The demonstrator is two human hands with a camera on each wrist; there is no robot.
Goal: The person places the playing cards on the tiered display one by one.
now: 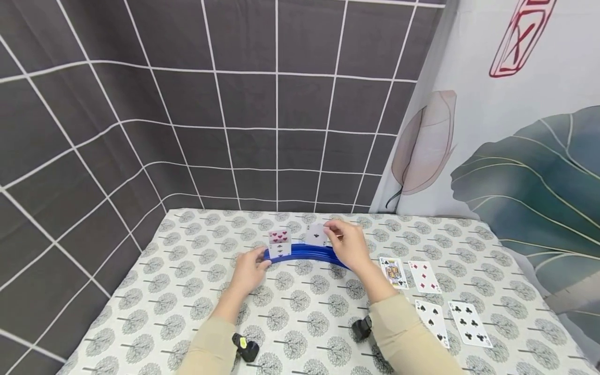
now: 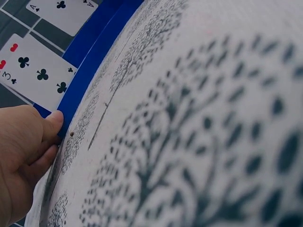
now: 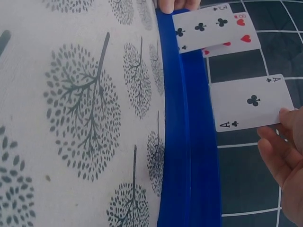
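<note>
A curved blue card holder (image 1: pixel 304 253) lies across the table in front of me. My left hand (image 1: pixel 250 269) grips its left end, the thumb on the front face in the left wrist view. Near that end, a three of clubs (image 3: pixel 201 28) stands in the holder, and a red eight of hearts (image 3: pixel 246 39) shows behind and above it. My right hand (image 1: pixel 349 246) pinches the ace of clubs (image 3: pixel 251 101) by its upper right corner between thumb and fingers. The ace is upright, its lower edge right at the holder's back rail, to the right of the standing cards.
Face up on the table at the right lie a king of clubs (image 1: pixel 394 272), a five of diamonds (image 1: pixel 424 276), a spade card (image 1: pixel 432 322) partly behind my right sleeve, and a six of clubs (image 1: pixel 470 323). A tree-print cloth (image 1: pixel 300 323) covers the table; a dark gridded curtain (image 1: pixel 300 104) hangs behind.
</note>
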